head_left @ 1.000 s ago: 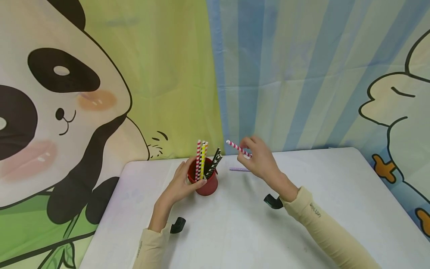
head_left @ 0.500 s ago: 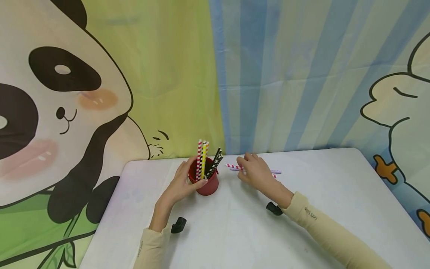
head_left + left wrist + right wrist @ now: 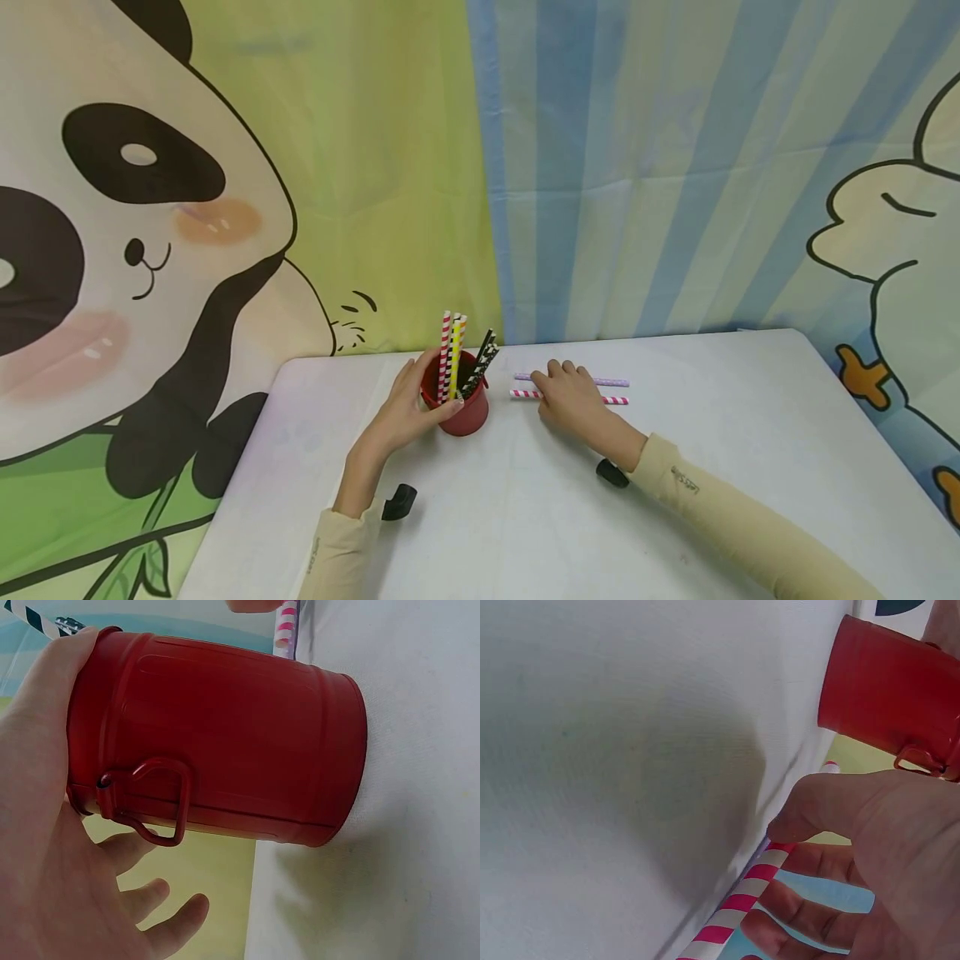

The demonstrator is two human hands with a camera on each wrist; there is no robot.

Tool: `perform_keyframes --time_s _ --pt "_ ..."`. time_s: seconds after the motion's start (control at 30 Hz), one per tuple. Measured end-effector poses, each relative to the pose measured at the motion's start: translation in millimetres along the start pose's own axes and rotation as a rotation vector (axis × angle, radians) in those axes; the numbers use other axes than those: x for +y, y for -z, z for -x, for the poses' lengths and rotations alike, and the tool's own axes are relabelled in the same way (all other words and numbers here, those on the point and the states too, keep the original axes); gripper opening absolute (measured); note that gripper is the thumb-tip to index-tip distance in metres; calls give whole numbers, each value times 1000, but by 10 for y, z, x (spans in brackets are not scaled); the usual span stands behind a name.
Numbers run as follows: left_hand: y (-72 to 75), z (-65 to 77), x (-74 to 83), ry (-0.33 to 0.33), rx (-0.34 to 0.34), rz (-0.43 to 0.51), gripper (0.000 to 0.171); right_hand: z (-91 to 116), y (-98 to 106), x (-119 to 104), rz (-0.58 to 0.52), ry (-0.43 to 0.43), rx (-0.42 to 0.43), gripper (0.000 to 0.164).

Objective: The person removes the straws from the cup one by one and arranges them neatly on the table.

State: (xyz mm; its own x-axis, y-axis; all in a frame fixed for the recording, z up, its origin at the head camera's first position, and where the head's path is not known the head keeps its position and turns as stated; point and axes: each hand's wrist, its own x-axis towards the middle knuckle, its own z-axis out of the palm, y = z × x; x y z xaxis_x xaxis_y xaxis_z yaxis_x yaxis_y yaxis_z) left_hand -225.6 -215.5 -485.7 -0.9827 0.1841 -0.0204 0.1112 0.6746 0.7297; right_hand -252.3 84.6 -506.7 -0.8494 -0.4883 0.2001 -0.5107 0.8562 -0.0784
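Observation:
A red bucket stands upright on the table, and my left hand grips its rim, thumb at the front. Several patterned paper straws lean inside it, among them a yellow straw and black straws. To the right of the bucket, my right hand pinches a pink-and-white striped straw that lies along the table. In the right wrist view the thumb and fingers meet on this striped straw. Just behind it lies a purple straw, its middle hidden by my hand.
The white table ends at a back edge close behind the straws. A cartoon-printed curtain hangs behind it. Black elbow-shaped pieces stick out by both sleeves.
My right hand has lowered the pink striped straw from above the table and drawn it slightly nearer, in front of the purple straw. The left hand and bucket stay put.

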Motion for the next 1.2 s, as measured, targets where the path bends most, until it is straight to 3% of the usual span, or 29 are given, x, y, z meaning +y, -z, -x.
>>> perform_keyframes --time_s 0.33,0.8,1.2 --pt "-1 5 -2 -3 2 14 90 -3 -88 17 28 -31 5 14" --pt "2 8 3 -20 7 18 90 4 -35 12 24 -54 -43 16" --pt "4 10 17 -4 -3 32 90 4 -50 18 33 -57 -14 14"
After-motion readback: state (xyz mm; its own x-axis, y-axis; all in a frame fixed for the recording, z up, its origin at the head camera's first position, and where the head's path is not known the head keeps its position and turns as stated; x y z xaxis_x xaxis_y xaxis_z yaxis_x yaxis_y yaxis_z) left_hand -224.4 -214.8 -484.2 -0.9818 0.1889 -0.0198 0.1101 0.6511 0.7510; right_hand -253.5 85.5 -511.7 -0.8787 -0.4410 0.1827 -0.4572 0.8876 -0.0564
